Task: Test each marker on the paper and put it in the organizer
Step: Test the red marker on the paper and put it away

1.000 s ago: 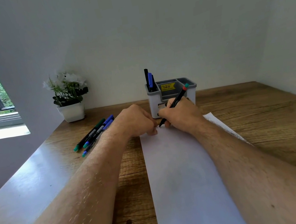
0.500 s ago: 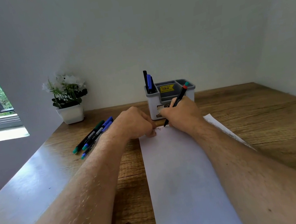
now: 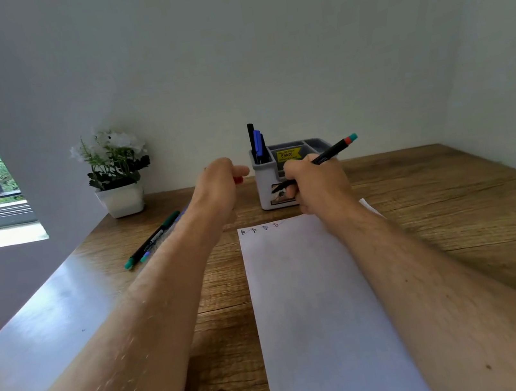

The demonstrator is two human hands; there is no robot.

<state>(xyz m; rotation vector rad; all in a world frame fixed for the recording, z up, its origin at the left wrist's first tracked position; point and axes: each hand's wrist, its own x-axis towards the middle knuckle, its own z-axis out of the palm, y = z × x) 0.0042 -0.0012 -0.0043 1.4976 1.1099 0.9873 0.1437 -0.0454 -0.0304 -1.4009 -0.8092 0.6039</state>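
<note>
Now right hand (image 3: 319, 185) grips marker (image 3: 328, 155); left hand (image 3: 218, 188) pinches red cap (image 3: 238, 180).

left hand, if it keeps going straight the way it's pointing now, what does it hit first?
Probably the organizer: the left hand, gripping a red cap, points right toward its left wall. Depth is unclear from one view; it could pass just in front.

The surface (image 3: 455, 214) is brown wood grain, set into a corner of pale walls. A long white paper (image 3: 317, 304) lies on it lengthwise, with small marks along its far edge. Just beyond the paper stands a grey and white organizer (image 3: 266, 194). To the left lie several markers (image 3: 155, 238) close together, and behind them a white potted plant (image 3: 120, 200) stands by the wall.
</note>
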